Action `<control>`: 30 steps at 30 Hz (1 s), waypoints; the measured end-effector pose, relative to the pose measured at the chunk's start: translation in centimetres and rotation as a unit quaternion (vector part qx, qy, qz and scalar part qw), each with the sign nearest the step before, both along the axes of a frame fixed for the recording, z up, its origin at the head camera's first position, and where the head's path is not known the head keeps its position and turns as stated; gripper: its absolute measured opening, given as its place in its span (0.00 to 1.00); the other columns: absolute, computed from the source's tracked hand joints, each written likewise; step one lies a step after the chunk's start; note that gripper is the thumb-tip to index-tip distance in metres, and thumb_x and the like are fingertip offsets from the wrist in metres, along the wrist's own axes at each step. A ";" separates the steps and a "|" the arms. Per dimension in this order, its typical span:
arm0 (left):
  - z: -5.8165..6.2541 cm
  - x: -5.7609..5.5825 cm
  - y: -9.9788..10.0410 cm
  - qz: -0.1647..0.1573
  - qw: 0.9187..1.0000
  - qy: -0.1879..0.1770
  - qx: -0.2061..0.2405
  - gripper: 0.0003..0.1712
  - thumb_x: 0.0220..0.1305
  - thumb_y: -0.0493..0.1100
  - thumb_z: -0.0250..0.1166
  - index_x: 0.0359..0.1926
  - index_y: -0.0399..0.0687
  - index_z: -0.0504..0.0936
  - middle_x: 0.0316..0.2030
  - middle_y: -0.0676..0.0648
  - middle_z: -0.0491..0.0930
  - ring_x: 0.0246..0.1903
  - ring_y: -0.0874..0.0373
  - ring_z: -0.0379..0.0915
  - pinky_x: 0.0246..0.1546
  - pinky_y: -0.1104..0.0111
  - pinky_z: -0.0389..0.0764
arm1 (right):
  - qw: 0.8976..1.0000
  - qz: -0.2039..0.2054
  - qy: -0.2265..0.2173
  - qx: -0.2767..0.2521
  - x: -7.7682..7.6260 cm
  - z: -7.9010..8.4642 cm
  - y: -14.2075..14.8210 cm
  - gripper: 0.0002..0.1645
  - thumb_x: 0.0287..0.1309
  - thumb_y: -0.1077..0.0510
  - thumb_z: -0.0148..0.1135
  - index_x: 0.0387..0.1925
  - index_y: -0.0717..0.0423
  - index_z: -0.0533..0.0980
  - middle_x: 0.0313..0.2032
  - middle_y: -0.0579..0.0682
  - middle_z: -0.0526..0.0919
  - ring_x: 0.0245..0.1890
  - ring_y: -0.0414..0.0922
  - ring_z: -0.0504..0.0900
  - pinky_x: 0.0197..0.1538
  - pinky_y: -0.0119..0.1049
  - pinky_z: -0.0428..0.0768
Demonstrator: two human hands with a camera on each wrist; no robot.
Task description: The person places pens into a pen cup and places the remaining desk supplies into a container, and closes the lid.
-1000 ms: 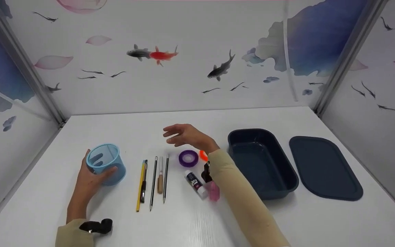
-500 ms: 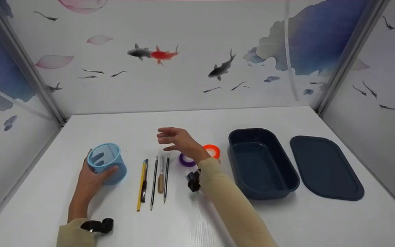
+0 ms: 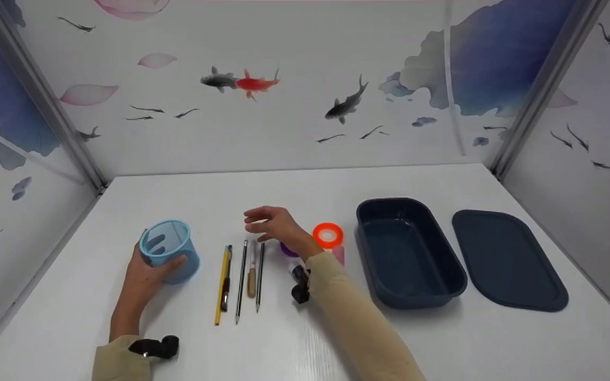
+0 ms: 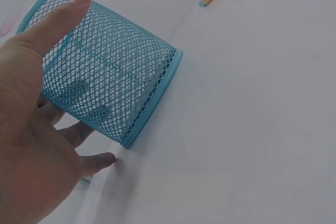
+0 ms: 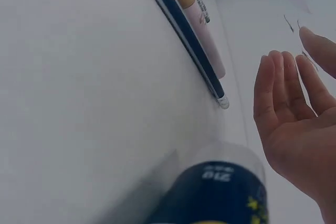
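So the blue mesh cup [image 4: 115,61] (just the one) is over on the left of the table [image 3: 204,349], mouth up; can't tell whether its base touches down or if it leans a bit. Looks light and pretty stiff to me, not really fragile, though a hard squeeze might dent the mesh. Those holes should give decent grip, so I'd grab it round the wall. Left hand [image 3: 143,275] has it like that, thumb one side, fingers round the other. Right hand [image 3: 278,225] holds nothing, fingers loosely stretched with slim gaps, near the far ends of five skinny things: two dark pencils [image 3: 241,283], one yellow pencil [image 3: 222,286], one pen [image 3: 226,283], one tan-handled tool [image 3: 251,283]. Then one orange tape roll [image 3: 328,226], one purple tape roll [image 3: 288,251] partly hidden, one glue stick [image 3: 298,272], and one pink thing [image 3: 339,255] mostly behind the sleeve [image 3: 358,312], no clue what. Furthest right, one dark blue bin [image 3: 411,259] with one lid [image 3: 511,259] flat beside it.
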State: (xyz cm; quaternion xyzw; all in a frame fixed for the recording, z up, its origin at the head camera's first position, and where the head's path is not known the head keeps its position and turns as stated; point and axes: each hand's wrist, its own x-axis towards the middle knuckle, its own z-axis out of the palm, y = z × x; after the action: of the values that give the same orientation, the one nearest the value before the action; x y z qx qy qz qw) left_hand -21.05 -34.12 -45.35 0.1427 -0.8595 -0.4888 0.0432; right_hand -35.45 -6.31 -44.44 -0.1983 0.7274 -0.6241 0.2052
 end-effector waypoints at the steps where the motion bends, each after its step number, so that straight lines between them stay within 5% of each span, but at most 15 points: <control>1: 0.0 0.0 0.0 0.001 1.000 -0.001 0.001 0.69 0.60 0.58 0.71 0.80 0.48 0.27 0.80 0.35 0.41 0.79 0.36 0.38 0.77 0.41 0.49 | 1.000 0.002 0.007 0.012 -0.1 -0.1 0.0 0.25 0.62 0.56 0.68 0.61 0.53 0.77 0.56 0.51 0.83 0.51 0.43 0.85 0.55 0.39 0.86; 16: -0.2 -0.1 -0.1 0.006 1.000 0.020 0.007 0.67 0.60 0.58 0.71 0.80 0.53 0.28 0.80 0.38 0.42 0.80 0.38 0.37 0.77 0.40 0.48 | 0.990 0.040 0.058 0.124 -1.8 -0.6 1.9 0.23 0.61 0.57 0.69 0.57 0.55 0.79 0.55 0.51 0.83 0.45 0.43 0.83 0.49 0.35 0.86; 30: -0.3 -0.1 -0.2 0.010 0.999 0.026 0.019 0.68 0.60 0.58 0.71 0.80 0.52 0.29 0.80 0.38 0.43 0.80 0.39 0.38 0.78 0.42 0.48 | 0.971 0.100 0.096 0.193 -3.4 -0.7 2.0 0.25 0.57 0.64 0.69 0.58 0.51 0.80 0.52 0.48 0.85 0.49 0.44 0.78 0.58 0.37 0.82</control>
State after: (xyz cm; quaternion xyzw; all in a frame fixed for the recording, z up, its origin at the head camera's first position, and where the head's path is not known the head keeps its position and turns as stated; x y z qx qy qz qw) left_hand -21.17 -34.27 -45.61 0.1394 -0.8472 -0.5082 0.0674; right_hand -38.84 -4.27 -45.09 -0.2862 0.8269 -0.4260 0.2300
